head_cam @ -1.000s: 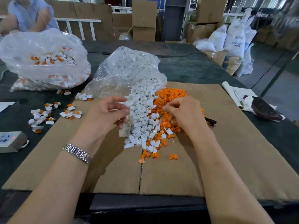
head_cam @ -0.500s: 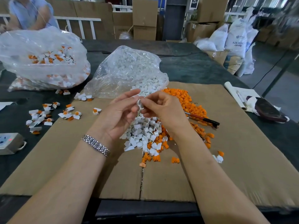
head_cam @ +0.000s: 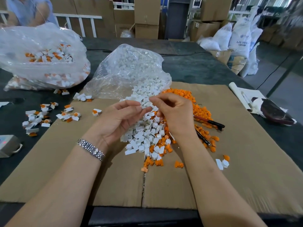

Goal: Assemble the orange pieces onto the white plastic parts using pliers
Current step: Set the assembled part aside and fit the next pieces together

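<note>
Above a heap of white plastic parts (head_cam: pixel 144 136), my left hand (head_cam: pixel 121 118) and my right hand (head_cam: pixel 173 115) meet. Both pinch one small white plastic part (head_cam: pixel 146 105) by their fingertips; no orange piece shows between the fingers. The orange pieces (head_cam: pixel 200 110) lie in a heap just right of my right hand. The pliers (head_cam: pixel 211 122), with red and black handles, lie on the orange heap, untouched, partly hidden behind my right wrist.
A brown cardboard sheet (head_cam: pixel 246 153) covers the dark table. A clear bag of white parts (head_cam: pixel 131 71) lies behind the heap, a bag of assembled parts (head_cam: pixel 41 54) at far left. Loose assembled parts (head_cam: pixel 49 115), a grey device (head_cam: pixel 8 145), rolled paper (head_cam: pixel 237 94). A person sits at back left.
My right hand left the orange heap and moved left to meet my left hand, baring the pliers. Both hands rose a little. One assembled part now lies left of my left hand.
</note>
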